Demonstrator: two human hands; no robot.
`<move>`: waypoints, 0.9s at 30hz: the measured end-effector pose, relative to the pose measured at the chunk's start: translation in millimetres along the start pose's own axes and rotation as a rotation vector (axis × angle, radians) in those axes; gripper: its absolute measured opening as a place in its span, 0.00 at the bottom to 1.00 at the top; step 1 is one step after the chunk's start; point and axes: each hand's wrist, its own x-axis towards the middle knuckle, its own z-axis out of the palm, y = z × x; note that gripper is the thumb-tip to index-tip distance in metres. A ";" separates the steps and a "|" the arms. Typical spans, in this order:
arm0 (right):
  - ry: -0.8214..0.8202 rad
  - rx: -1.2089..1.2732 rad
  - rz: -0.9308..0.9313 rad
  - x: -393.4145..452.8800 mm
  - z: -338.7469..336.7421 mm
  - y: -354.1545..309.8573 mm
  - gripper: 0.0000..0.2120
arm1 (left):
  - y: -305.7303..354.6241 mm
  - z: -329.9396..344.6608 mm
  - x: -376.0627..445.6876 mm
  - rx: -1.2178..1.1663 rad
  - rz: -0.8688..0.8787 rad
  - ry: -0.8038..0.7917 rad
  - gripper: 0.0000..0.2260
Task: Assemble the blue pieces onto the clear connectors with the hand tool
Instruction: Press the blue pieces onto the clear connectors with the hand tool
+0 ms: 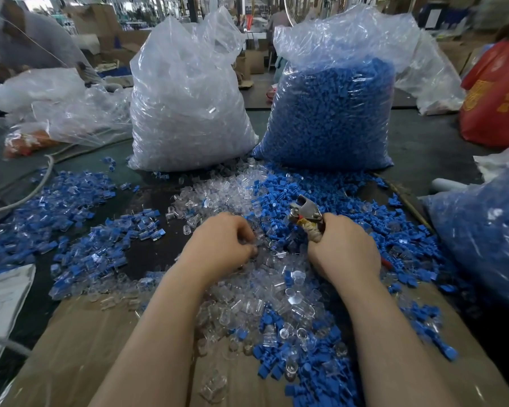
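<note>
- My left hand point(221, 245) pinches a clear connector from the pile; my right hand point(344, 248) grips the hand tool point(304, 211).
- Next, I judge: a blue piece point(279, 198) from 1 o'clock.

Loose clear connectors point(247, 292) are lying heaped at the centre of the work surface. Loose blue pieces point(350, 218) are spreading in a pile just right of them, partly mixed in. The metal hand tool point(305, 211) is standing tilted, jaws pointing upward, above both piles.
</note>
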 end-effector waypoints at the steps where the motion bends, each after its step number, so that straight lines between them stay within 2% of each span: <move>1: 0.012 0.010 0.001 -0.2 0.1 -0.3 0.06 | 0.0 0.6 0.1 0.003 -0.005 0.007 0.06; 6: 0.073 0.087 -0.017 -1.7 -2.6 -3.8 0.08 | 13.2 7.6 -0.3 -0.067 0.079 0.155 0.03; 10: 0.089 0.114 -0.030 -2.8 -4.0 -5.4 0.11 | 24.7 16.1 -0.6 0.070 0.170 0.116 0.08; 13: 0.089 0.133 -0.042 -3.1 -4.6 -6.3 0.07 | 27.2 18.8 -0.8 0.134 0.191 0.127 0.08; 17: 0.113 0.202 -0.066 -2.8 -2.8 -6.6 0.05 | 27.2 20.6 -1.2 0.117 0.171 0.169 0.05; 23: 0.065 0.408 -0.142 -3.2 -2.8 -8.2 0.06 | 27.3 17.5 -0.7 -0.065 0.069 0.164 0.04; 27: 0.001 0.418 -0.236 -5.3 -1.7 -11.7 0.04 | 27.3 13.0 1.8 -0.145 0.055 0.180 0.08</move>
